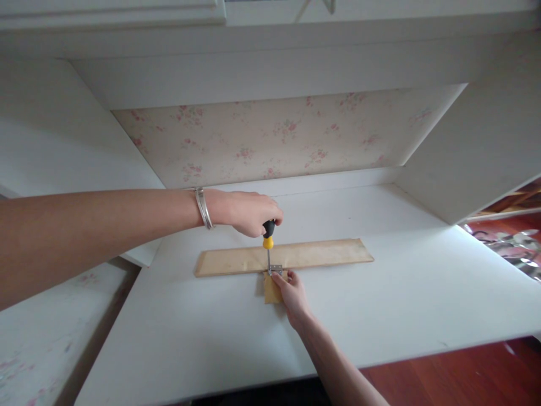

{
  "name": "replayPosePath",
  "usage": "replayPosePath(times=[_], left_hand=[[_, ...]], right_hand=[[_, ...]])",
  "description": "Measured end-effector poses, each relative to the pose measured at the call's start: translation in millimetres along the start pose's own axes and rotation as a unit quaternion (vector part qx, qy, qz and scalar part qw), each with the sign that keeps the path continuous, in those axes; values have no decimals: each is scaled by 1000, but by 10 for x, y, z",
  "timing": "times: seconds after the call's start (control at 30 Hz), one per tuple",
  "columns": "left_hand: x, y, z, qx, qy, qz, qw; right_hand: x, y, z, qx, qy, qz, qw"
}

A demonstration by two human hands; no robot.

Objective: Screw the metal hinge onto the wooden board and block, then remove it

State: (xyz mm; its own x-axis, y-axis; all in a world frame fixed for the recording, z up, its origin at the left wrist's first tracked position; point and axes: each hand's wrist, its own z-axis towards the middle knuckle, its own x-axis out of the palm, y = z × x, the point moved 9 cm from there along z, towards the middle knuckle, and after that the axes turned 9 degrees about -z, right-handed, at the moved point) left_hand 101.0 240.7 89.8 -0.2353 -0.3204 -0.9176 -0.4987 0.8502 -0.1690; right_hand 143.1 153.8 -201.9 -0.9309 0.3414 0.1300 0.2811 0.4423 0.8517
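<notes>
My left hand point(251, 211), with silver bangles point(203, 207) at its wrist, is closed around the black and yellow handle of a screwdriver point(267, 241). The screwdriver stands upright, its tip down at the left side of a small metal hinge point(276, 268). That hinge lies where a long, thin wooden board point(325, 255) meets a small wooden block point(273, 293). My right hand point(293, 296) grips the block's right side, its thumb at the lower edge of the hinge. Whether the tip sits in a screw is too small to tell.
Everything lies on a white tabletop point(406, 293) between white side panels point(477, 129). Flowered wallpaper point(287, 135) covers the back, beneath a white overhang point(270, 73). Shiny metal items point(515, 245) are at the right, beyond the edge. A reddish wooden floor point(456, 375) shows below.
</notes>
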Motion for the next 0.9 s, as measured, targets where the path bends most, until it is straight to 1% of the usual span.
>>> replayPosePath(times=[0.1,0.17,0.23,0.3,0.37,0.43,0.5,0.6,0.63,0.7,0.77,0.83,0.9], left_hand=[[-22,110,-1,-76,-13,2,997],[-21,135,2,-102,-18,-3,995],[-19,79,14,-79,-22,-3,997],[-19,-11,17,-30,-24,1,999],[-11,-80,5,13,-18,1,1000],[5,-102,-8,32,-5,0,999],[8,-55,-12,10,-2,2,1000],[-12,75,-17,-70,-13,0,997],[-22,94,-21,-85,-19,-2,996],[-46,62,-20,-75,-31,-5,997],[-66,-6,-15,-36,-37,-4,999],[-54,-36,-11,-10,-25,0,1000],[-32,6,-2,-20,-10,8,1000]], right_hand=[[-1,10,-1,-4,-1,-12,1000],[4,23,-11,-6,3,-10,1000],[3,30,-22,-4,3,-8,1000],[3,31,-31,-1,4,-5,1000],[1,31,-35,-1,3,-3,1000],[4,35,-37,-3,5,-1,1000],[4,37,-36,-5,5,-5,1000],[7,38,-35,-7,7,-5,1000],[8,37,-34,-5,8,-1,1000],[11,38,-36,-3,9,6,1000],[13,41,-40,-1,10,7,1000],[14,45,-43,-1,10,3,1000],[18,46,-44,0,11,5,1000]])
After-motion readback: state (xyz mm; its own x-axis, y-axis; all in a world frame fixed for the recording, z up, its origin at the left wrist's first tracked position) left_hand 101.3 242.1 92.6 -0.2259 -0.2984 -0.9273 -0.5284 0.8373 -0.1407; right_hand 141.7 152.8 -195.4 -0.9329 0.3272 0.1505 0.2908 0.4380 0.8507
